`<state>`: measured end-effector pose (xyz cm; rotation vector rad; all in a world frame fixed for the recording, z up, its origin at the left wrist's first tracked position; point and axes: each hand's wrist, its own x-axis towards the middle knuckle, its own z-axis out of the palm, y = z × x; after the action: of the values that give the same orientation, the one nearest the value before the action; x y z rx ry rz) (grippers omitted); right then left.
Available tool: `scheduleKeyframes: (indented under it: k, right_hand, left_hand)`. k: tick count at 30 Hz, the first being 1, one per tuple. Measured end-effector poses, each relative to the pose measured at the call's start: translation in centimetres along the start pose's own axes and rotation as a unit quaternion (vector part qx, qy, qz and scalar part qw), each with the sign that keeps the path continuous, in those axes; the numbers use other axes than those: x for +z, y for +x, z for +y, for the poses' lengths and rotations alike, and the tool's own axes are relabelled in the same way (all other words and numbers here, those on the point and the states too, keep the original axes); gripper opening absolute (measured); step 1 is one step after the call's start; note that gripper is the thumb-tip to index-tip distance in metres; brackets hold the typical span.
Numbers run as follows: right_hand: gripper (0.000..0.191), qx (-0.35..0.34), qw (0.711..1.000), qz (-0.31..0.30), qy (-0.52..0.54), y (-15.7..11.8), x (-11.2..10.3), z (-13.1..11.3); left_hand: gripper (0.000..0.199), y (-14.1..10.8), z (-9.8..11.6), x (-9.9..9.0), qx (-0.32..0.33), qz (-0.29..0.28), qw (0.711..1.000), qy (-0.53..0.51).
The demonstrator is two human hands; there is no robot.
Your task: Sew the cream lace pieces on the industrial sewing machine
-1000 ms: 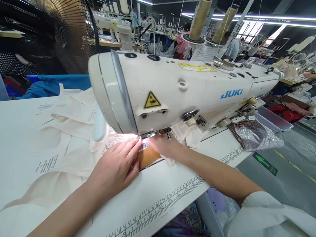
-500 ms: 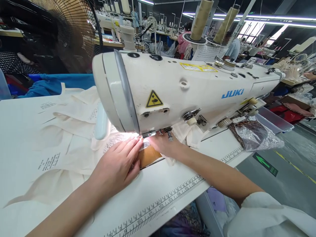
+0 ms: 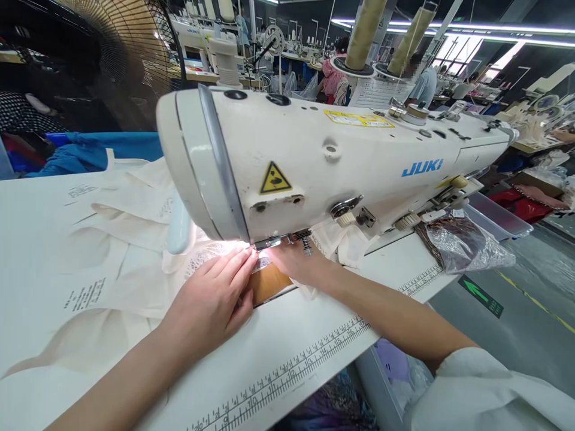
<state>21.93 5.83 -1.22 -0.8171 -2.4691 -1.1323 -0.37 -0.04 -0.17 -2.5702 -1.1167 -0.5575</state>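
A white sewing machine (image 3: pixel 287 161) marked JUKI stretches across the view over a white table. Cream fabric with a lace part (image 3: pixel 202 254) lies at the needle area, lit by a bright lamp. My left hand (image 3: pixel 215 299) rests on it with fingers stretched out side by side, fingertips close to the presser foot, thumb apart on the table side. On the other side of the needle, my right hand (image 3: pixel 299 263) reaches in under the machine head; its fingers are mostly hidden there. A brown plate (image 3: pixel 269 282) shows between the hands.
More cream fabric (image 3: pixel 108 239) spreads over the table's left side. A ruler strip (image 3: pixel 287 374) runs along the front edge. At right lie a plastic bag with brown material (image 3: pixel 467 242) and a clear bin (image 3: pixel 503 216). A fan (image 3: pixel 130 54) stands at back left, thread cones (image 3: pixel 366 36) behind.
The whole view has shifted slightly, so the machine and table appear a little further left. Both hands keep practically the same place at the needle area; the fabric shows no clear movement.
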Motion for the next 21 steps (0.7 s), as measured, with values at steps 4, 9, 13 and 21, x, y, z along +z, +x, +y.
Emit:
scheduleKeyframes:
  k: [4,9,13,21]
  right_hand:
    - [0.040,-0.003,1.000,-0.013,0.003,0.5,-0.9,0.3]
    - [0.041,0.004,0.999,-0.030,0.019,1.4,-1.5,0.4]
    - [0.044,0.024,0.996,-0.058,0.057,1.5,-1.6,0.3]
    - [0.040,0.004,1.000,-0.012,0.003,0.9,-1.3,0.2]
  left_hand:
    - [0.045,0.0,0.0,0.1,0.001,0.000,1.000,0.004]
    - [0.045,0.1,0.0,0.1,0.005,-0.002,1.000,0.007]
    - [0.045,0.1,0.0,0.0,0.011,0.002,1.000,0.016]
    - [0.044,0.1,0.1,0.0,0.014,0.011,1.000,0.026]
